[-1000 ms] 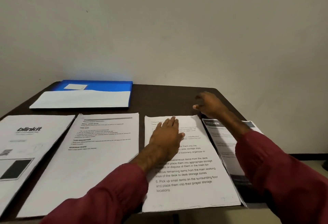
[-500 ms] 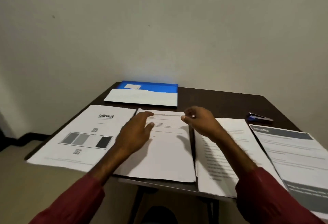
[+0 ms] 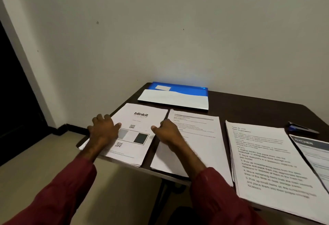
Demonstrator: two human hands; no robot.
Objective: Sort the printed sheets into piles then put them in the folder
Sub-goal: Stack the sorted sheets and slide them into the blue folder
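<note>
Four piles of printed sheets lie in a row on the dark table (image 3: 249, 108). From the left they are the blinkit pile (image 3: 142, 117), a text pile (image 3: 201, 139), a numbered-list pile (image 3: 267, 164) and a grey-headed pile (image 3: 313, 150) cut off at the right. The blue folder (image 3: 188, 91) lies shut behind them by the wall. My left hand (image 3: 103, 129) rests flat on the blinkit pile's left edge, fingers spread. My right hand (image 3: 168, 133) rests at that pile's right edge, thumb on it, fingers loosely curled over the text pile. Neither hand lifts a sheet.
A dark blue stapler (image 3: 301, 129) lies at the back right of the table. The blinkit pile overhangs the table's left front corner. Beige floor and a dark doorway (image 3: 16, 100) are to the left, the wall directly behind.
Both hands have shifted left from the numbered-list and text piles to the two sides of the blinkit pile. The view has swung left with them.
</note>
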